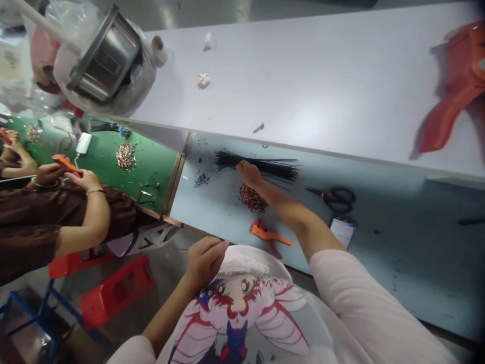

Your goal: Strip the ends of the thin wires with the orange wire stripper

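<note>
My right hand (249,173) reaches out over the pale blue table (397,237) and rests on a bundle of thin black wires (265,164), fingers curled onto them. A heap of small copper-coloured pieces (252,197) lies just below that hand. My left hand (204,260) is held close to my chest at the table's near edge, fingers pinched together, perhaps on a thin wire end I cannot make out. An orange wire stripper (267,233) lies between the two hands.
Black scissors (335,197) and a small white card (343,231) lie right of my arm. A raised white shelf (303,76) runs behind. At left a co-worker's hands (71,177) hold an orange tool over a green table (151,162). Red stools (117,290) stand below.
</note>
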A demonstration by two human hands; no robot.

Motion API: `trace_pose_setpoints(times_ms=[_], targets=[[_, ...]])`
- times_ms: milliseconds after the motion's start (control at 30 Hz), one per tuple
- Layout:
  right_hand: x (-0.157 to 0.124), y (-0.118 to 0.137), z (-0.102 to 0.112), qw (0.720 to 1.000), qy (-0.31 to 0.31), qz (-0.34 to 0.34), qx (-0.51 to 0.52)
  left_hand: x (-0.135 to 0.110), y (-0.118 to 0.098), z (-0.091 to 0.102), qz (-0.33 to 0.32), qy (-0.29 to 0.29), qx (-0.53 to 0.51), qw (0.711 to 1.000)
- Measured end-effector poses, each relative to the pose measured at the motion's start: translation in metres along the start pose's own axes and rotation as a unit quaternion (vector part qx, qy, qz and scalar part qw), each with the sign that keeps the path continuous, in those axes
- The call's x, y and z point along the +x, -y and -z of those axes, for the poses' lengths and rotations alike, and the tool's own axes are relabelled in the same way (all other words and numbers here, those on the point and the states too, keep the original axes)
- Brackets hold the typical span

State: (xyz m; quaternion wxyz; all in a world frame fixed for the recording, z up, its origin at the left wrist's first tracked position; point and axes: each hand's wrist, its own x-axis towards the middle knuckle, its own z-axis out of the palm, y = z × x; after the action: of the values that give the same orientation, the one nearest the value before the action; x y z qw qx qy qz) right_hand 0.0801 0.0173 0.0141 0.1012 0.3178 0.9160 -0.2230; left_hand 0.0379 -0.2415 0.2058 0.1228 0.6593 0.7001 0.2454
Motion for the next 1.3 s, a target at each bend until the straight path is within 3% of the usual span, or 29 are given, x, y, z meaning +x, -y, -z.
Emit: trace_pose_setpoints(times_ms=[267, 500, 633, 833, 967, 1100, 1200, 1300], targets=[[0.001, -0.013, 0.003, 0.998, -0.043, -0.05, 0.003, 0.013, 0.002, -0.005, -0.054, 0.015, 0.029, 0.998], [-0.029, -0.034, -0.01, 0.997, -0.05, -0.056, 0.027, 0.027, 0.006, -0.003, -0.099, 0.041, 0.043, 0.993], [-0.031, -0.051, -0.011, 0.996, -0.056, -0.066, 0.033, 0.035, 0.007, -0.005, -0.119, 0.067, 0.017, 0.991], [-0.034, -0.062, -0.013, 0.995, -0.065, -0.051, 0.052, 0.034, 0.012, -0.01, -0.126, 0.061, 0.022, 0.99], [-0.043, -0.06, -0.014, 0.992, -0.075, -0.066, 0.071, 0.036, 0.01, -0.014, -0.08, 0.046, 0.015, 0.996], [-0.066, -0.049, -0.022, 0.984, -0.101, -0.108, 0.101, 0.038, 0.009, -0.016, 0.019, 0.018, -0.04, 0.999], [-0.111, -0.035, -0.04, 0.979, -0.103, -0.125, 0.125, 0.037, 0.012, -0.016, 0.145, 0.008, -0.114, 0.983], [-0.176, -0.018, -0.07, 0.977, -0.097, -0.132, 0.135, 0.035, 0.016, -0.019, 0.252, -0.01, -0.214, 0.944]])
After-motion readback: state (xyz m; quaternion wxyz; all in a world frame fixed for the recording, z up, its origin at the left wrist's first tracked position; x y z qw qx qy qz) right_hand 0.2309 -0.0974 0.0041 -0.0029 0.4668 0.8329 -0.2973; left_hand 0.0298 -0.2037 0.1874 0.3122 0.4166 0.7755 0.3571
